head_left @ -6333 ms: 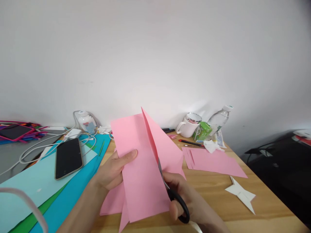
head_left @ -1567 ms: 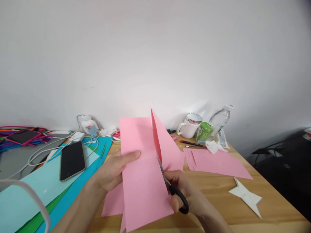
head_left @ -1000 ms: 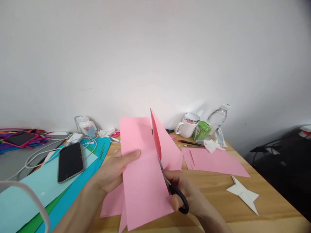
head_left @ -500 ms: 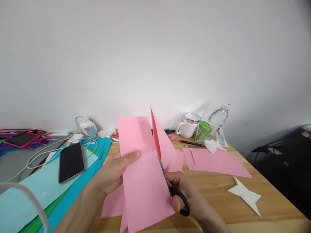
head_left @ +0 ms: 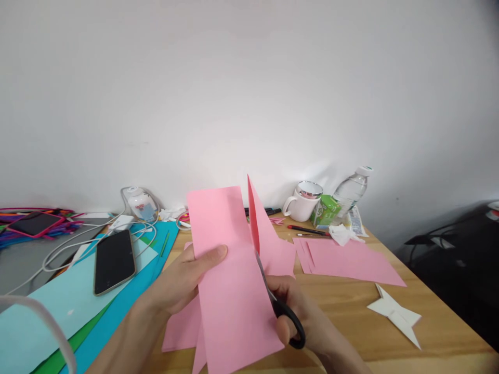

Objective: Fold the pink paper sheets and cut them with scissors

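Observation:
A pink sheet of paper is held up in front of me, pinched at its left edge by my left hand, thumb on top. My right hand grips black-handled scissors, thumb and fingers in the loops. The blades lie in a slit along the sheet's right side. Beyond them the cut-off flap stands up and leans right. Under the sheet, more pink paper rests on the wooden table; how many pieces there are is hidden.
At right lie pink paper and a folded white paper shape. A white mug, green box and water bottle stand behind. Leftward are a phone, white cable and blue paper.
The flap has swung slightly to the right, and the gap at the top of the cut is wider. Both hands stay nearly where they were, still holding the sheet and the scissors.

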Available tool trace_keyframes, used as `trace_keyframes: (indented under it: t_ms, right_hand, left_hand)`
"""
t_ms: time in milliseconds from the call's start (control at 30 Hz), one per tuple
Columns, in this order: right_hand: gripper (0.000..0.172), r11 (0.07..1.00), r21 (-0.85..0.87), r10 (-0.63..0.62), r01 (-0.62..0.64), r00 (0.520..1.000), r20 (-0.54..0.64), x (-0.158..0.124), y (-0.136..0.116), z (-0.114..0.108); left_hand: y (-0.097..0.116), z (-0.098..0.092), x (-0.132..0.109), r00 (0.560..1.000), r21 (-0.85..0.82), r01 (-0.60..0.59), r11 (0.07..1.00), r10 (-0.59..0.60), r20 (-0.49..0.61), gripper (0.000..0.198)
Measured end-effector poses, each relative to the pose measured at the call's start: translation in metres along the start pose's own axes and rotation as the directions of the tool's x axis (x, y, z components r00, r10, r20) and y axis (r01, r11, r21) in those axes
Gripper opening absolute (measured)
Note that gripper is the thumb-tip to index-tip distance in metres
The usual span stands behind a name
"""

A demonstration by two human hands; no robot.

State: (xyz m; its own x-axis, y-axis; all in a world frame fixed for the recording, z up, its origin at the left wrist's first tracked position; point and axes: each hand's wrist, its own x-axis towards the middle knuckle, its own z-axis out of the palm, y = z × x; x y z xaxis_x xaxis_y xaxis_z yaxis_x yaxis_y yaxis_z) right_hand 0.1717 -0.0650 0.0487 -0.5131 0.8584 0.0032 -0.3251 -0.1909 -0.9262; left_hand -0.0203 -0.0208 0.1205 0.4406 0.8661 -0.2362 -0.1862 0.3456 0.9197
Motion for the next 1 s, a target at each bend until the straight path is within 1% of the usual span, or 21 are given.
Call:
trace_keyframes:
  t_ms: [100,200,267,467,600,867,1000]
  right_hand:
    - [0.065,0.999,0.037,-0.003,0.003,1.0,0.013,0.0005,-0.0043,0.0025]
    - [0.067,0.998,0.054,0.011,-0.012,1.0,0.019,-0.0001,-0.0072,0.003]
    - [0.069,0.999,0.045,0.019,-0.02,1.0,0.02,-0.0006,-0.0075,0.002]
    - [0.07,1.0,0.002,0.017,-0.017,1.0,0.003,-0.0005,-0.007,0.0005]
    - [0.07,1.0,0.009,0.003,-0.003,1.0,0.01,-0.0004,-0.0072,0.0012]
    - [0.07,1.0,-0.023,-0.018,0.018,1.0,-0.001,0.0007,-0.0049,-0.0023]
    - [0.066,1.0,-0.012,-0.012,0.011,1.0,-0.017,0.0009,-0.0045,-0.0024]
  left_hand:
    - [-0.0002,0.0032,-0.0028,0.999,0.081,-0.021,0.997,0.024,-0.041,0.019]
    - [-0.0003,0.0055,-0.0038,0.998,0.081,-0.019,0.997,0.024,-0.061,0.024]
    - [-0.0006,0.0061,-0.0029,0.999,0.056,-0.024,0.998,0.026,-0.048,0.027]
    - [-0.0028,0.0053,0.0008,0.999,0.024,-0.047,0.999,0.046,0.022,0.018]
    - [-0.0044,0.0052,0.0006,0.999,0.024,-0.046,0.999,0.046,0.014,0.017]
    - [-0.0016,0.0041,0.0009,0.999,0.06,-0.04,0.997,0.039,0.003,0.022]
    - [-0.0008,0.0038,0.0012,0.999,0.073,-0.035,0.997,0.036,-0.004,0.022]
